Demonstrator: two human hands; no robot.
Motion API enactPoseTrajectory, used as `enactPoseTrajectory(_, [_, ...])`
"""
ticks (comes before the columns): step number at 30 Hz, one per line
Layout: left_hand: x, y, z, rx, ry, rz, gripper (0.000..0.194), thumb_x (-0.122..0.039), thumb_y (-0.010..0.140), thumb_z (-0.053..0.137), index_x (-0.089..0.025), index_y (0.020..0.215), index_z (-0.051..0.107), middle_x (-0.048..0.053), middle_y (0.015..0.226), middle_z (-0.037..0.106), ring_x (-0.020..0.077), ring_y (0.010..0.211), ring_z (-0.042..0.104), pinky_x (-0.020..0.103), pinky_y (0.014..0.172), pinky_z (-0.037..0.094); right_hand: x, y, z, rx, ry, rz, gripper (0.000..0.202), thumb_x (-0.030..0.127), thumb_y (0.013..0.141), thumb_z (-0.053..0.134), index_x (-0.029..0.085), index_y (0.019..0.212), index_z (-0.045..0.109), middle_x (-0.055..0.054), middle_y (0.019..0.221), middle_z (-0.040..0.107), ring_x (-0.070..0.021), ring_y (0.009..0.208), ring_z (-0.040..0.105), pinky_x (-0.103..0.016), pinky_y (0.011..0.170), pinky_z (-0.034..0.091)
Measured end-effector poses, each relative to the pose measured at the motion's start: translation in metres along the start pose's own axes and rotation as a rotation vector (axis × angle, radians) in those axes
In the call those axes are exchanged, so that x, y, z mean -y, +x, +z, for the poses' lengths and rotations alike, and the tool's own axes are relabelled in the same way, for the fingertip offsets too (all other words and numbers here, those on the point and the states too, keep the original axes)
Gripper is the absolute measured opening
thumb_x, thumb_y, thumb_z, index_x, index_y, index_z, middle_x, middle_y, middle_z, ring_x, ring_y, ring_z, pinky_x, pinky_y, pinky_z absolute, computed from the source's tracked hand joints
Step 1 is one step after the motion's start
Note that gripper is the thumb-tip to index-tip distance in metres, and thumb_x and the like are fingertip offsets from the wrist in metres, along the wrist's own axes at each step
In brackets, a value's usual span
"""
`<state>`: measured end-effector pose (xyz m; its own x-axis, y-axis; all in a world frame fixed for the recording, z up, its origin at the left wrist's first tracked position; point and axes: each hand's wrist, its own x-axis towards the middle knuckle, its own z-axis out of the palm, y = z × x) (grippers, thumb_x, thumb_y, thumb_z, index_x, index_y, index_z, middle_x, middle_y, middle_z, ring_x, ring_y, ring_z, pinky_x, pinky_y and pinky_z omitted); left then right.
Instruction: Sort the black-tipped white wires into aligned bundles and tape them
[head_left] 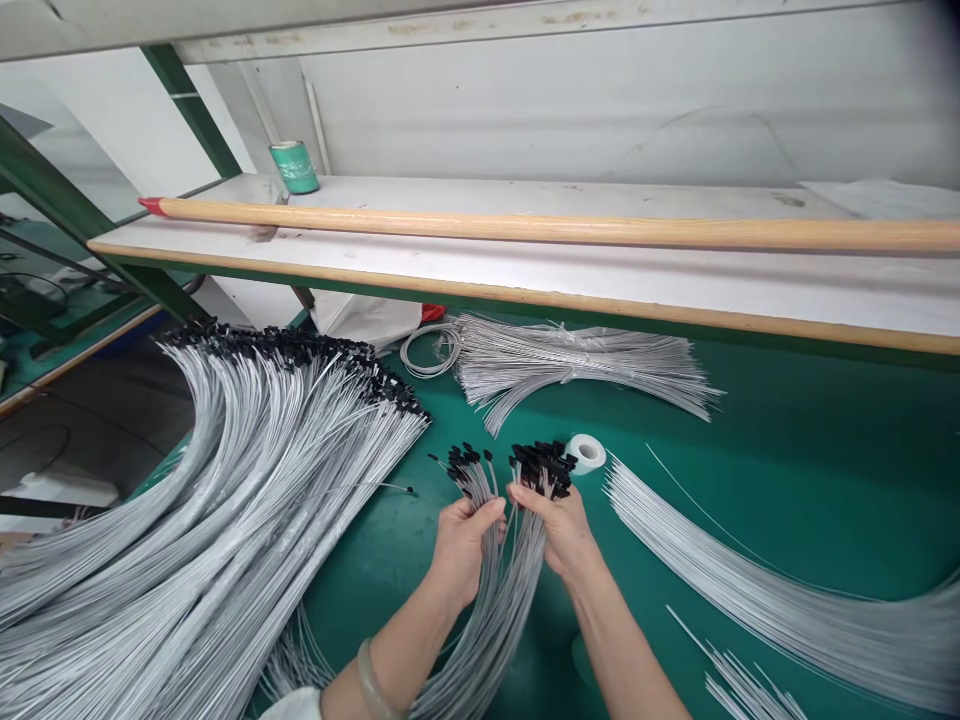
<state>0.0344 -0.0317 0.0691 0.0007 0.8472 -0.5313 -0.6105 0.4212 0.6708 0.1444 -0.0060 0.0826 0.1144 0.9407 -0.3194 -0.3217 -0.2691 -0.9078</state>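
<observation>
1 smaller black-tipped wire bundle (pixel 480 487) rises through the left hand (pixel 461 550), which curls closed around it; the right hand (pixel 564 525) grasps 1 fuller wire bundle (pixel 528 548) just beside.

Head cam: looks fwd/down on flat green worktable (pixel 787 430); bare L hand (pixel 459 555), bare R hand (pixel 564 528) close; white wood-edged shelf (pixel 480 263) farther, up top.

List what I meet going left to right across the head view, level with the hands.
Large pile of black-tipped wires → left hand holding a smaller bunch → right hand holding a fuller bunch → long sheaf of pale wires.
</observation>
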Motion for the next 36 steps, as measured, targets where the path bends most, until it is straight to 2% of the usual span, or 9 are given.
enactPoseTrajectory(3, [0.001, 0.002, -0.001, -0.017, 0.03, -0.008, 0.026, -0.028, 0.049, 0.078, -0.011, 0.063, 0.065, 0.001, 0.052, 0.059, 0.0086, 0.047, 0.051, 0.022, 0.051, 0.04, 0.0, 0.001, -0.003, 0.086, -0.015, -0.026, 0.023, 0.028, 0.057, 0.072, 0.017, 0.053, 0.052, 0.002, 0.048, 0.05, -0.0129, 0.048, 0.048, -0.028, 0.05, 0.04])
enactPoseTrajectory(6, [0.001, 0.002, 0.0, -0.031, 0.058, -0.013, 0.026, -0.029, 0.047, 0.079, -0.012, 0.061, 0.064, 0.001, 0.051, 0.059, 0.0085, 0.047, 0.051, 0.022, 0.05, 0.039, 0.002, 0.001, -0.002, 0.111, -0.035, -0.067, 0.027, 0.028, 0.059, 0.071, 0.018, 0.049, 0.048, 0.003, 0.045, 0.046, -0.0113, 0.046, 0.045, -0.026, 0.048, 0.038])
enactPoseTrajectory(13, [0.0, 0.0, 0.001, 0.009, 0.086, -0.033, 0.025, -0.027, 0.046, 0.079, -0.011, 0.06, 0.065, 0.001, 0.05, 0.059, 0.0079, 0.044, 0.048, 0.022, 0.048, 0.038, 0.003, -0.003, 0.007, 0.018, -0.028, -0.004, 0.027, 0.022, 0.046, 0.077, 0.016, 0.065, 0.058, 0.003, 0.05, 0.054, -0.0104, 0.044, 0.045, -0.025, 0.044, 0.037])
enactPoseTrajectory(20, [0.0, 0.0, 0.0, 0.046, 0.102, -0.059, 0.027, -0.027, 0.045, 0.079, -0.01, 0.063, 0.067, 0.004, 0.055, 0.061, 0.0088, 0.046, 0.049, 0.024, 0.05, 0.039, 0.004, -0.004, 0.008, -0.038, -0.045, 0.014, 0.024, 0.021, 0.046, 0.077, 0.015, 0.062, 0.06, 0.001, 0.055, 0.06, -0.0112, 0.044, 0.048, -0.026, 0.044, 0.04])
enactPoseTrajectory(24, [-0.001, 0.002, -0.001, 0.054, 0.106, -0.087, 0.027, -0.026, 0.044, 0.08, -0.011, 0.061, 0.067, 0.002, 0.054, 0.06, 0.0096, 0.047, 0.05, 0.025, 0.052, 0.04, 0.003, -0.004, 0.007, -0.009, -0.045, 0.007, 0.03, 0.021, 0.044, 0.078, 0.016, 0.07, 0.062, -0.001, 0.06, 0.063, -0.0157, 0.051, 0.055, -0.028, 0.047, 0.043])
enactPoseTrajectory(27, [-0.002, 0.003, -0.003, 0.078, 0.124, -0.107, 0.028, -0.025, 0.045, 0.08, -0.01, 0.066, 0.068, 0.002, 0.054, 0.06, 0.0094, 0.048, 0.05, 0.025, 0.053, 0.04, 0.004, -0.004, 0.008, -0.024, -0.058, -0.001, 0.033, 0.019, 0.042, 0.078, 0.016, 0.07, 0.062, -0.001, 0.061, 0.064, -0.0177, 0.055, 0.057, -0.029, 0.049, 0.045])
enactPoseTrajectory(31, [-0.003, 0.002, -0.003, 0.087, 0.129, -0.083, 0.03, -0.025, 0.047, 0.079, -0.009, 0.071, 0.069, 0.002, 0.053, 0.058, 0.009, 0.047, 0.048, 0.024, 0.049, 0.038, 0.004, -0.004, 0.009, -0.077, -0.078, 0.0, 0.028, 0.018, 0.043, 0.077, 0.015, 0.064, 0.06, 0.001, 0.054, 0.061, -0.0137, 0.047, 0.051, -0.027, 0.044, 0.041])
enactPoseTrajectory(36, [-0.003, -0.001, -0.002, 0.145, 0.082, -0.065, 0.029, -0.028, 0.053, 0.076, -0.009, 0.073, 0.067, 0.006, 0.063, 0.061, 0.0092, 0.051, 0.05, 0.023, 0.049, 0.038, 0.004, -0.004, 0.008, -0.092, -0.079, -0.02, 0.026, 0.018, 0.044, 0.077, 0.015, 0.063, 0.059, 0.002, 0.054, 0.06, -0.0098, 0.041, 0.045, -0.025, 0.04, 0.037])
